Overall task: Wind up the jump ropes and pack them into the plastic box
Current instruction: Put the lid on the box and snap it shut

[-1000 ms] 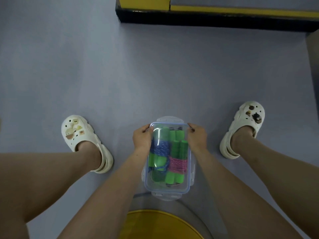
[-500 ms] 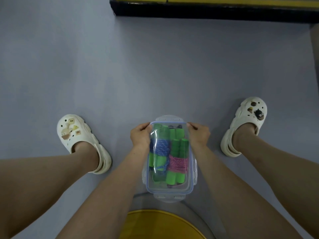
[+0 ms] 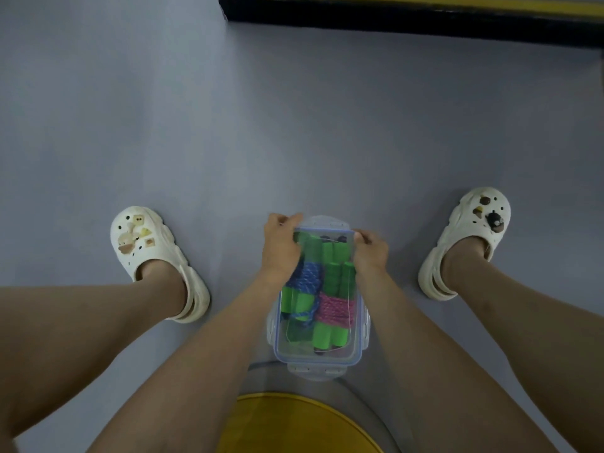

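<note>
A clear plastic box (image 3: 359,335) with a blue-rimmed lid stands on the grey floor between my feet. Through the lid I see two wound jump ropes with green handles: a blue rope (image 3: 307,279) on the left and a pink rope (image 3: 333,307) on the right. My left hand (image 3: 281,248) grips the lid's far left corner, fingers curled over the edge. My right hand (image 3: 371,251) grips the far right corner in the same way. The far latch tab (image 3: 323,221) shows between the two hands.
My white clogs stand on either side: the left foot (image 3: 147,243) and the right foot (image 3: 470,233). A yellow round stool seat (image 3: 294,423) lies below the box. A black and yellow ledge (image 3: 408,14) runs along the far edge of the floor.
Both hands have slid along the lid's sides toward its far corners. My left hand now reaches over the far left corner. The box has stayed in place.
</note>
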Available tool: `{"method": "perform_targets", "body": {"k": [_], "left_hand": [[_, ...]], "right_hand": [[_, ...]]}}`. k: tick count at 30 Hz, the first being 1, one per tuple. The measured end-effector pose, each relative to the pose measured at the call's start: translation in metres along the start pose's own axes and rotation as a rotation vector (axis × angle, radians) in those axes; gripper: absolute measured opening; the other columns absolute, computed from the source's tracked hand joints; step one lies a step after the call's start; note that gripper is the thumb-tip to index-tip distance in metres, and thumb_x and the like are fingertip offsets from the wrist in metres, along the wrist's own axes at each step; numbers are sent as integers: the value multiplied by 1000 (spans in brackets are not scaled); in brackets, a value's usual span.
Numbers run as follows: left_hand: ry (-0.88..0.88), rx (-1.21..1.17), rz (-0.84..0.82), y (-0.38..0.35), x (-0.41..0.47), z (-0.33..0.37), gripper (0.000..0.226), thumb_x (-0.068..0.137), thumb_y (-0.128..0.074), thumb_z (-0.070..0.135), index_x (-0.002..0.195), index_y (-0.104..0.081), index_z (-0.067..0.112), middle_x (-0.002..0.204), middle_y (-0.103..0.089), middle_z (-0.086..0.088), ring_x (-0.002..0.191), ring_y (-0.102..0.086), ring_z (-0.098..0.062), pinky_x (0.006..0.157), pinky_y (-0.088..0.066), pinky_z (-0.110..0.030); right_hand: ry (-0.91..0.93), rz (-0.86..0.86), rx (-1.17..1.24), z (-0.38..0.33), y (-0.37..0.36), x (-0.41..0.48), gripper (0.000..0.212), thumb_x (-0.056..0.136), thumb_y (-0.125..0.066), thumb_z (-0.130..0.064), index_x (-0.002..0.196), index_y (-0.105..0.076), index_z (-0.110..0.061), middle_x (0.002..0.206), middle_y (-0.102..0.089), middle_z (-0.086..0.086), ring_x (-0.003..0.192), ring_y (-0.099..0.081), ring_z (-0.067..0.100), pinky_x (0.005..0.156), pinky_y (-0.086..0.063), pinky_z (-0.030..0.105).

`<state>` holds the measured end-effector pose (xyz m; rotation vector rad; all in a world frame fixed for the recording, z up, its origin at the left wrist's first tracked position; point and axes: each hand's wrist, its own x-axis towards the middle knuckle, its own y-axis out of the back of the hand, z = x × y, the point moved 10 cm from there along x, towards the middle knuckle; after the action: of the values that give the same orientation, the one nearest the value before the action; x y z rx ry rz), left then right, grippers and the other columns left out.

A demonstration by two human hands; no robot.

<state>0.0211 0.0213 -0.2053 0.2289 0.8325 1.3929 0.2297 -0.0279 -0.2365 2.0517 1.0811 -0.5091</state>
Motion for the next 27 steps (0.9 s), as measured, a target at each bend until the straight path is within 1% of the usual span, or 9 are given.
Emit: {"method": "perform_targets", "body": {"k": [3, 6, 8, 10, 13, 18, 23, 25, 27], "left_hand": [[-215, 389, -75, -22, -12, 19, 63, 78, -49, -12, 137, -47, 7, 136, -39, -22, 120, -38, -37, 96, -39, -44], [-266, 378, 10, -23, -13, 21, 54, 71, -54, -13, 123, -58, 0, 136, -47, -23, 122, -40, -41, 94, -40, -52], [-256, 371, 23, -21, -8, 23, 36, 83, -50, -2, 116, -62, 4, 128, -54, -13, 121, -40, -29, 103, -32, -56], [-161, 361, -6, -22, -5, 17, 27, 97, -47, 24, 116, -60, 11, 123, -56, -3, 123, -40, -21, 114, -12, -51], [-127, 403, 30, -22, -3, 14, 35, 96, -46, 43, 111, -61, 16, 116, -58, 1, 119, -42, -20, 115, -10, -46], [-123, 404, 71, -22, 3, 16, 31, 95, -47, 42, 101, -62, 16, 107, -60, 1, 109, -46, -22, 111, -20, -41], [-296, 459, 44, -31, -1, 39, 21, 95, -50, 24, 100, -68, 15, 106, -57, -3, 112, -46, -25, 113, -2, -42], [-349, 464, -31, -45, -4, 46, 28, 95, -43, 26, 105, -67, 15, 107, -58, -2, 108, -50, -25, 109, -10, -40], [-361, 461, -64, -52, -5, 52, 46, 93, -28, 41, 105, -65, 17, 103, -59, 0, 95, -53, -23, 97, -24, -34]], "right_hand": [[6, 4, -8, -2, 1, 2, 16, 93, -54, -9, 96, -69, -8, 88, -67, 8, 82, -57, 18, 92, -47, 39], [23, 3, -16, -3, -1, 4, 19, 93, -54, -7, 103, -68, -1, 99, -68, 17, 85, -58, 21, 91, -50, 40], [22, 22, -29, -3, 1, 4, 18, 93, -54, -8, 102, -68, -1, 100, -69, 19, 89, -62, 25, 91, -50, 44], [22, 18, -15, -2, -1, 5, 18, 92, -54, -6, 102, -68, 0, 100, -69, 20, 93, -64, 30, 90, -51, 45], [11, 13, -20, 2, -3, 6, 16, 91, -55, -8, 99, -68, -3, 99, -69, 20, 93, -64, 31, 90, -50, 46], [12, 1, -38, 4, -4, 8, 14, 92, -55, -9, 96, -68, -5, 97, -69, 19, 94, -65, 33, 89, -51, 48], [4, -2, -5, 4, -3, 6, 14, 91, -55, -7, 96, -68, -6, 97, -69, 18, 94, -65, 33, 90, -50, 48], [3, -6, -4, 4, -5, 5, 13, 91, -55, -7, 92, -67, -10, 97, -69, 18, 95, -64, 33, 90, -50, 49], [-10, -9, -23, 6, -6, 6, 15, 91, -54, -10, 82, -63, -18, 95, -69, 16, 95, -64, 33, 91, -49, 50]]}}
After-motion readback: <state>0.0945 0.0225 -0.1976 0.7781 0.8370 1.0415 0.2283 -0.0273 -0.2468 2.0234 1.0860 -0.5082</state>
